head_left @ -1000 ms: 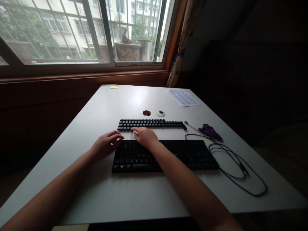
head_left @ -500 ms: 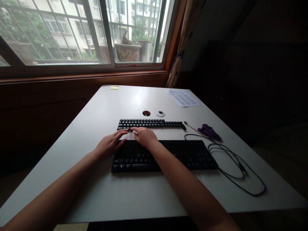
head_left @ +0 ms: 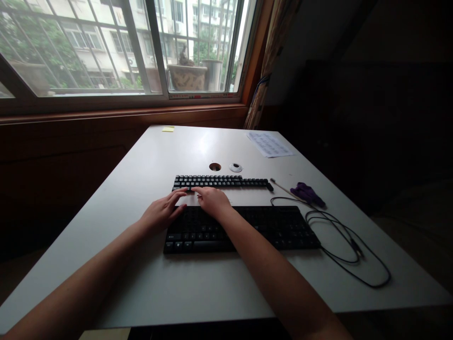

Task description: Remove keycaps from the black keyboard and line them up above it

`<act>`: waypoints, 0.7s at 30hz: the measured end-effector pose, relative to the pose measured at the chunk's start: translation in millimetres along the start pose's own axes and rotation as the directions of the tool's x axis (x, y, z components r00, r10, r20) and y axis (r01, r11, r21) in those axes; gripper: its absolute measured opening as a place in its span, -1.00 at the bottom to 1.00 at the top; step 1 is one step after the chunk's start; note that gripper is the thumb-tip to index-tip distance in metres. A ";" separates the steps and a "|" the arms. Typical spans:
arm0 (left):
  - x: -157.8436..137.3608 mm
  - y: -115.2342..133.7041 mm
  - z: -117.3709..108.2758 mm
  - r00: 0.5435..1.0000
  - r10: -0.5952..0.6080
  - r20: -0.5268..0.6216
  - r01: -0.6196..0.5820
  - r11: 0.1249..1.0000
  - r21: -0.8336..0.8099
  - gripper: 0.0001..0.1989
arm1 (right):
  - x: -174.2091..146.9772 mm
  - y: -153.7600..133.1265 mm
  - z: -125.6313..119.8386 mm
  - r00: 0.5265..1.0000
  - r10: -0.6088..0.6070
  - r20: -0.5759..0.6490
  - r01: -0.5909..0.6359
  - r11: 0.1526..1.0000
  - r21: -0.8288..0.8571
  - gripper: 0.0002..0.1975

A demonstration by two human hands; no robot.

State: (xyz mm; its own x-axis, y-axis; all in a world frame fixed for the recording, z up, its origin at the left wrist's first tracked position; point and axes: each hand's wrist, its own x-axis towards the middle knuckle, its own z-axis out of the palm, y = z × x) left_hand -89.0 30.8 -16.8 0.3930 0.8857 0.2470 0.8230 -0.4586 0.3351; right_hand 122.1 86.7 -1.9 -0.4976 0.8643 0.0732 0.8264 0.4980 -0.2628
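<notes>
A black keyboard lies on the white desk, many of its upper keys dark and hard to make out. Just behind it, loose black keycaps stand in close rows. My left hand reaches over the keyboard's upper left corner, fingers stretched and thumb apart, its fingertips at the left end of the front keycap row. Beside it, my right hand has its index finger extended onto the same row. Its other fingers are bent and partly hidden. Neither hand visibly grips anything.
To the right lie a thin brush, a purple cloth and the keyboard's coiled cable. Farther back are a round cable hole, its white cover, printed sheets and a yellow note.
Both hands stay in nearly the same place at the front keycap row. Only the right hand's bent fingers have shifted slightly.
</notes>
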 end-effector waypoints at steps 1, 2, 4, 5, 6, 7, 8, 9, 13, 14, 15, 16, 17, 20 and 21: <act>0.2 1.2 -1.0 1.000 -0.002 0.010 0.002 1.000 0.001 -0.64 | 0.1 0.1 0.1 1.000 0.001 0.005 -0.001 1.000 -0.002 -0.51; 0.3 2.4 -2.0 1.000 -0.005 0.020 0.005 1.000 0.003 -0.63 | 0.1 0.1 0.2 1.000 0.002 0.008 -0.002 1.000 -0.004 -0.51; 0.6 4.4 -3.5 0.999 -0.016 0.035 0.016 1.000 0.013 -0.63 | 0.2 0.2 0.6 1.000 0.003 0.007 -0.003 1.000 -0.006 -0.51; 0.7 5.2 -4.0 0.999 -0.023 0.041 0.023 1.000 0.020 -0.62 | 0.2 0.2 0.8 1.000 0.002 0.003 -0.002 1.000 -0.005 -0.52; 0.8 5.7 -4.3 0.998 -0.029 0.047 0.028 0.999 0.027 -0.62 | 0.2 0.2 1.0 1.000 0.001 -0.001 -0.001 1.000 -0.003 -0.52; 0.9 5.9 -4.3 0.998 -0.033 0.051 0.031 0.999 0.032 -0.62 | 0.2 0.2 1.2 1.000 0.000 -0.004 0.000 1.000 -0.001 -0.53; 1.0 5.9 -4.2 0.998 -0.034 0.053 0.032 0.999 0.036 -0.62 | 0.3 0.2 1.3 1.000 -0.002 -0.006 0.002 1.000 0.000 -0.53; 1.0 5.7 -3.9 0.998 -0.035 0.053 0.033 0.999 0.037 -0.62 | 0.3 0.1 1.4 1.000 -0.004 -0.005 0.004 1.000 0.001 -0.53; 1.1 4.3 -2.3 0.998 -0.033 0.048 0.032 0.999 0.027 -0.63 | 0.7 0.0 1.6 1.000 -0.003 0.007 0.003 1.000 -0.005 -0.51; 1.1 4.0 -1.8 0.998 -0.037 0.042 0.036 0.999 0.025 -0.63 | 0.7 0.1 1.7 1.000 -0.004 0.007 0.004 1.000 -0.009 -0.51; 1.1 3.8 -1.3 0.999 -0.041 0.034 0.041 0.999 0.023 -0.63 | 0.8 0.3 1.9 1.000 -0.005 0.007 0.006 1.000 -0.013 -0.50; 1.0 3.7 -0.8 0.999 -0.047 0.024 0.047 0.999 0.022 -0.63 | 0.8 0.5 2.2 1.000 -0.008 0.007 0.008 1.000 -0.017 -0.50; 1.0 3.5 -0.2 0.998 -0.054 0.013 0.053 0.998 0.021 -0.62 | 0.8 0.8 2.4 1.000 -0.011 0.007 0.011 1.000 -0.021 -0.50; 0.8 3.1 1.4 0.998 -0.065 -0.010 0.065 0.998 0.026 -0.62 | 0.5 1.4 2.9 1.000 -0.016 0.006 0.016 1.000 -0.021 -0.50; 0.8 2.9 1.8 0.998 -0.066 -0.012 0.067 0.997 0.028 -0.63 | 0.4 1.5 3.0 1.000 -0.016 0.005 0.016 1.000 -0.019 -0.51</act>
State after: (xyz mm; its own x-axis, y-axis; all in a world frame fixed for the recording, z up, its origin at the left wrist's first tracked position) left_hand -85.6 30.3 -17.3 0.3325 0.9133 0.2351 0.8585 -0.3963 0.3253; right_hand 122.3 87.6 -5.1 -0.5118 0.8561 0.0725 0.8234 0.5128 -0.2430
